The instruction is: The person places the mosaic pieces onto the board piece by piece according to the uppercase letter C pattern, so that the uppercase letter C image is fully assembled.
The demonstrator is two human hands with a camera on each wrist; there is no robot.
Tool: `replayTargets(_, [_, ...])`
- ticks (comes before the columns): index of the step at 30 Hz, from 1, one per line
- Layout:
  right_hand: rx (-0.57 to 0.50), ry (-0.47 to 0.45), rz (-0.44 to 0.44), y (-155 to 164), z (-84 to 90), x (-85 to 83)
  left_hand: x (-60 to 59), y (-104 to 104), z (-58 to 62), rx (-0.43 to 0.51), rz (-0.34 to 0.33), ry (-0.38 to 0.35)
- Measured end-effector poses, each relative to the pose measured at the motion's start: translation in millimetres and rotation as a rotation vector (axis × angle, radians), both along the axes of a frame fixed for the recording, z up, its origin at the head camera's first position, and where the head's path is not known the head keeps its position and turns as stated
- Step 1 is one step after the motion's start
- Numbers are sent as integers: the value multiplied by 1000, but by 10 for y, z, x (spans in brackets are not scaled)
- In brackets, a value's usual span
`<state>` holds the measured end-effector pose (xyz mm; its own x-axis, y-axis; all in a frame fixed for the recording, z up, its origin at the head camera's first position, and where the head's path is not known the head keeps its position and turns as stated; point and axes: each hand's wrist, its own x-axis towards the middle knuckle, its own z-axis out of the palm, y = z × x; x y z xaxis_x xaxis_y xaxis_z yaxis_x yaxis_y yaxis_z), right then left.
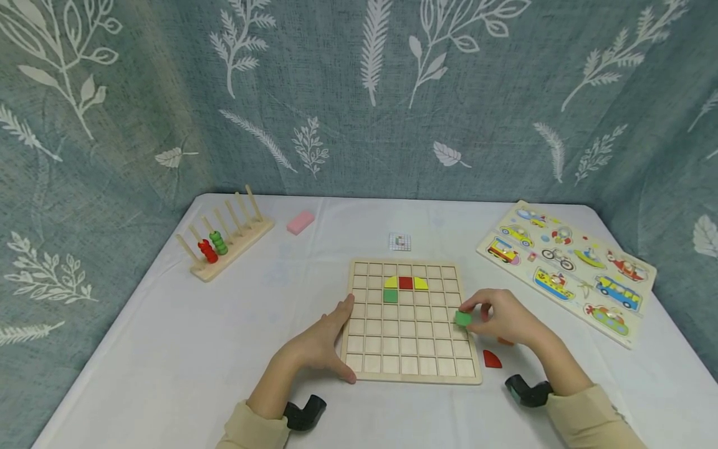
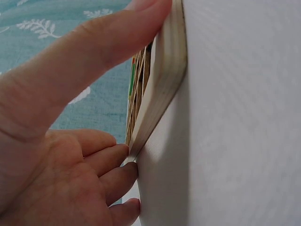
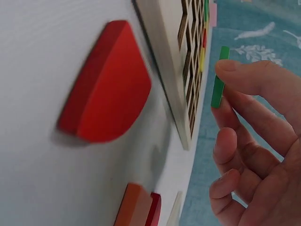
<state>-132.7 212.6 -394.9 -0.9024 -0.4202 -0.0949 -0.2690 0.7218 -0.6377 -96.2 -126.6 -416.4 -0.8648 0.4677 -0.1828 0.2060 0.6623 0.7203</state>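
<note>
A wooden grid board [image 1: 411, 377] lies on the white table in the head view. Yellow quarter-round pieces [image 1: 420, 284] flank a red square [image 1: 405, 284] in its upper cells, with a green square [image 1: 390, 296] in the row below. My left hand [image 1: 316, 343] rests against the board's left side, thumb at the near corner; in the left wrist view the fingertips [image 2: 123, 181] touch its edge. Above the board's right edge my right hand [image 1: 507, 315] pinches a green square tile [image 3: 220, 77] between thumb and fingers. A red quarter-round piece [image 3: 110, 84] lies beside the board, below that hand.
An orange piece [image 1: 505, 341] lies partly hidden under my right hand. Behind the board are a small pattern card [image 1: 400, 242] and a pink block [image 1: 300, 222]. A peg stand with beads [image 1: 235, 249] stands back left, a vehicle puzzle board [image 1: 572, 268] right.
</note>
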Motion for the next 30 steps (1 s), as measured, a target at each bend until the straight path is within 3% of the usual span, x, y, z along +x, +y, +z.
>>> replayTargets(30, [-83,54,88,-320,-13,-49,8,6,12,-8,7,-7])
